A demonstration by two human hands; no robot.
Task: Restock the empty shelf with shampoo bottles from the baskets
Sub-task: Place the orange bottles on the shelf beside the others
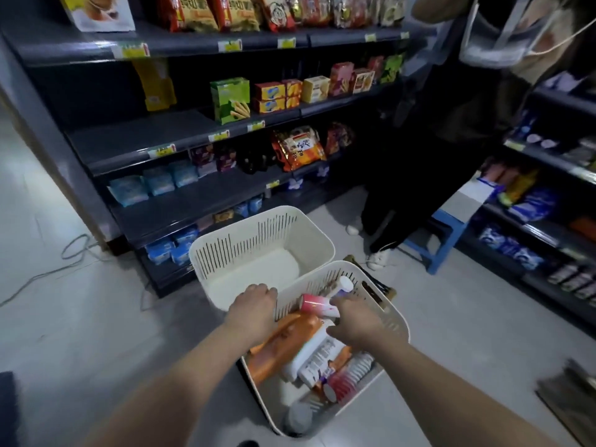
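With the shelf point(129, 138) bare, left hand point(254, 306) curls fingers over full basket's point(392, 314) rim; right hand point(353, 322) digs among bottles point(285, 343) (grip unclear).

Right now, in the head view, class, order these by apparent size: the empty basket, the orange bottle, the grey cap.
1. empty basket
2. orange bottle
3. grey cap, smallest though nearest the camera.

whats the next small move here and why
Probably close the right hand on the pink-topped bottle beside its fingers and lift it out: the left hand holds the full basket by its rim, and the shelf has bare space.
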